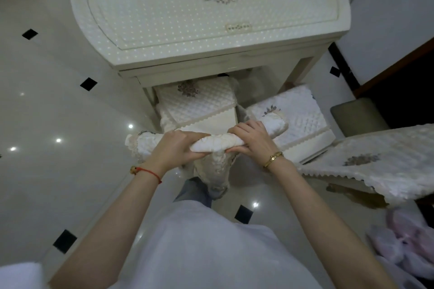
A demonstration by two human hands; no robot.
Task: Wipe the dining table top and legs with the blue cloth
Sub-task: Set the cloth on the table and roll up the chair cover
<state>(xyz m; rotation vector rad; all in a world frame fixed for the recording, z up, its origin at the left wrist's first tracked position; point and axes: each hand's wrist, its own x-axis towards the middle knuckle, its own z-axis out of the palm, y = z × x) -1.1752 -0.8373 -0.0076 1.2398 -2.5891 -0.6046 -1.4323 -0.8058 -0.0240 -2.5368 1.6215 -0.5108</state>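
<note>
Across the glossy tiled floor (47, 101) stands the dining counter (211, 19), its top under a dotted white cover with a flowered patch at the middle and nothing standing on it. Two cushioned chairs are tucked at its near side: one chair (197, 103) pushed between the counter's legs, a second chair (298, 112) angled beside it, and a third seat (375, 159) off to the right.

Both hands are on the padded top rail of the nearest chair back (211, 143). The left hand (176, 148) has its fingers and thumb wrapped round the rail, and the right hand (251, 138) is curled over it just beside; each grip is clamped on the rail, not on any cloth.

No blue cloth shows anywhere in view, neither in the hands nor on the counter, so I cannot say where it lies. A heap of pale pink fabric (404, 241) sits on the floor at lower right, but it is not blue.

Trouble I'd expect from here: dragging the chair could scrape or skid on that slick tile. The loose fabric cover may slip under the grip instead of moving the frame. The chair could also knock the second chair or the counter leg (303, 70) close by. With no cloth in hand, the wiping itself looks not yet begun.
</note>
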